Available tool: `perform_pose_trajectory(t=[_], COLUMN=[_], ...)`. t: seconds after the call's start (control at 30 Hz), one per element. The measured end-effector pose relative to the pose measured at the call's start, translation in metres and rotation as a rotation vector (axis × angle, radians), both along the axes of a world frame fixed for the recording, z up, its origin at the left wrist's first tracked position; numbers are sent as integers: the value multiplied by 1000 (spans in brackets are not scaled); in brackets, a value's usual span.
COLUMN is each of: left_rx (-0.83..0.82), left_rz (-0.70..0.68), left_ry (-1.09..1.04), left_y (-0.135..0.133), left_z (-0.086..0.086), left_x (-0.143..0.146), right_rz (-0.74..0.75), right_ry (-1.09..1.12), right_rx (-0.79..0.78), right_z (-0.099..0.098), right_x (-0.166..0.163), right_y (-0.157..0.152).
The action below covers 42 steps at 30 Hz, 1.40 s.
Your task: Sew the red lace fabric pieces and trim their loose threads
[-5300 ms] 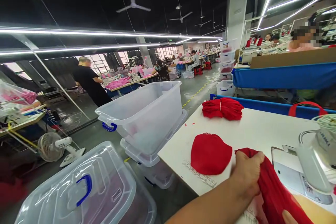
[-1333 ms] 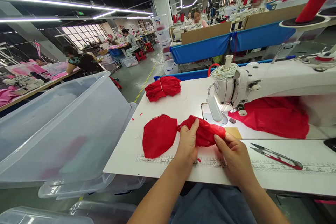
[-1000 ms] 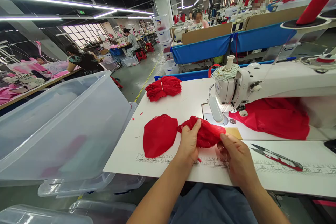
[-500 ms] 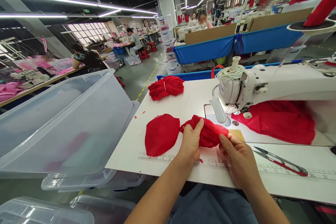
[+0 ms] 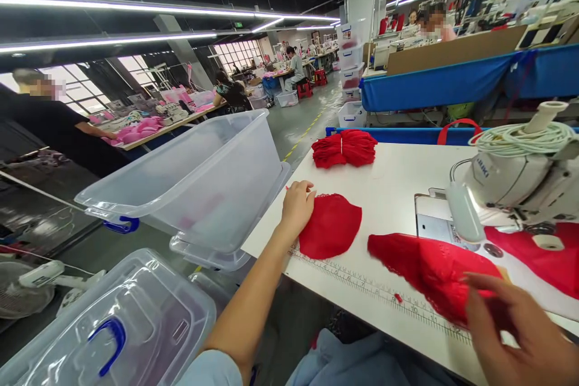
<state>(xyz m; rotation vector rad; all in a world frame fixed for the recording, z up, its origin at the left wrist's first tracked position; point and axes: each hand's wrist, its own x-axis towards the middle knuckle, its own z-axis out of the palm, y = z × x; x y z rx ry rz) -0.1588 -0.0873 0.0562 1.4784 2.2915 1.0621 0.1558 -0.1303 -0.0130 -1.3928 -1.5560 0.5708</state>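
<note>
My left hand reaches out over the white table. Its bent fingers close on the far-left edge of a rounded red fabric piece that lies flat there. At the lower right, my right hand is slightly blurred. Its thumb and fingers are on the near end of a red lace piece, which lies in front of the white sewing machine. A tied bundle of red pieces sits at the table's far side, away from both hands.
A clear plastic bin stands tilted on stacked lids just left of the table. A lidded bin with a blue handle is nearer. More red cloth lies under the machine. A ruler strip runs along the table's front. People work at tables behind.
My left hand has let go of the lace piece and moved left to the rounded red piece. The lace piece now rests with my right hand. My view has turned left.
</note>
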Motion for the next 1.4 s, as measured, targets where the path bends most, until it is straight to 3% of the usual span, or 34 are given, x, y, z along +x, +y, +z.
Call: perform_pose_trajectory(t=[0.1,0.27,0.4,0.47,0.53,0.6,0.63,0.67,0.73,0.8,0.93,1.03,1.2,1.3,1.4], left_rx=[-45,-115,-68,19,-52,-127,-96,-25,184,202,-100,-161,-175,-197,-229], left_rz=[-1,-112,-259,-405,-564,-768,-792,-752,-490,-323,-509,-558,-428,-433,-492], left_ry=[3,-102,-280,-534,-698,-681,-624,-570,-502,-534,-1034,-1248,-1411,-1356,-1250], left_y=[15,12,-18,-41,-62,-73,-74,-71,-58,-41,-25,-27,-27,-28,-32], left_z=[-11,-15,2,15,29,38,41,40,33,19,-4,-7,1,8,15], left_x=[-15,-12,27,57,81,92,92,89,79,70,76,92,104,107,111], right_rz=[330,565,555,606,617,521,465,412,344,299,234,196,248,400,396], right_ry=[132,410,514,596,695,795,863,942,1097,1180,1215,1224,1143,1036,971], right_rx=[-40,-264,-318,-270,-257,-344,-424,-504,-635,-690,-723,-749,-782,-776,-700], right_z=[19,29,22,18,16,16,17,18,21,24,29,29,24,28,39], right_x=[-41,-72,-71,-74,-79,-81,-80,-77,-68,-58,-48,-49,-42,-37,-40], right_y=[-23,-39,-28,-22,-18,-14,-12,-10,-6,-3,-1,-4,-13,-15,-14])
